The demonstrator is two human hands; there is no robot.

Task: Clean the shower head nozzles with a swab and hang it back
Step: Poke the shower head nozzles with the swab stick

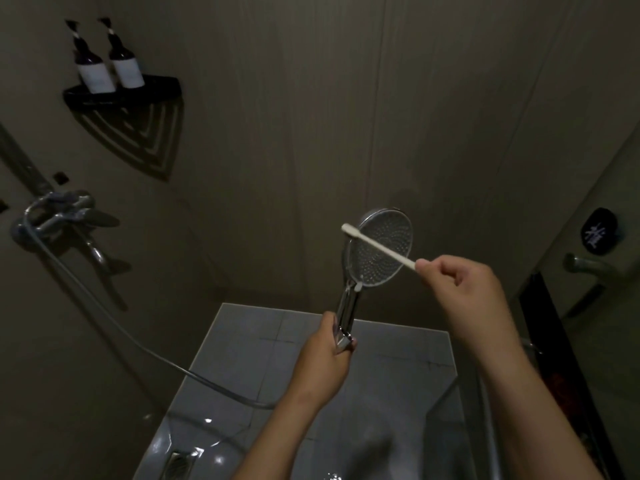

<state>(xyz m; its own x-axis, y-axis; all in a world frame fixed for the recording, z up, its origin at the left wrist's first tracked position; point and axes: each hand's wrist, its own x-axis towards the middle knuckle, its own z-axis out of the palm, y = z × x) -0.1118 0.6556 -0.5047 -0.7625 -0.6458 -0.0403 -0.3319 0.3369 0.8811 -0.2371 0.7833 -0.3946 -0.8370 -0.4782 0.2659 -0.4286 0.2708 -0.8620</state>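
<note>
Corner shelf (pixel 121 93): black, triangular, fixed in the wall corner at upper left; it throws a slatted shadow below.
Bottles (pixel 107 58): two dark pump bottles with pale labels, side by side on the shelf; the label print is too small to read.
Mixer tap (pixel 65 216): polished chrome with a flat lever, on the left wall; dim light blurs its outline.
Hose (pixel 145 348): smooth grey, sagging from the tap down towards the left hand; its end is hidden behind the wrist.
Floor (pixel 263 341): glossy grey tiles with dark joints; a slotted metal drain (pixel 178 464) is cut off at the bottom edge.
Left hand (pixel 327 355): fingers curled tight around the lower end of the chrome handle, thumb along its side.
Shower head (pixel 382 251): round disc, chrome rim, face dotted with rings of small nozzles, held upright in mid-air above the left hand and facing the camera.
Swab (pixel 377 245): thin white stick with a padded tip, lying slantwise across the nozzle face, tip past the disc's upper left rim.
Right hand (pixel 460 289): thumb and forefinger pinch the swab's lower right end; the other fingers are folded in.
Door handle (pixel 585 265): metal, at the right edge, dim and partly cut off.
</note>
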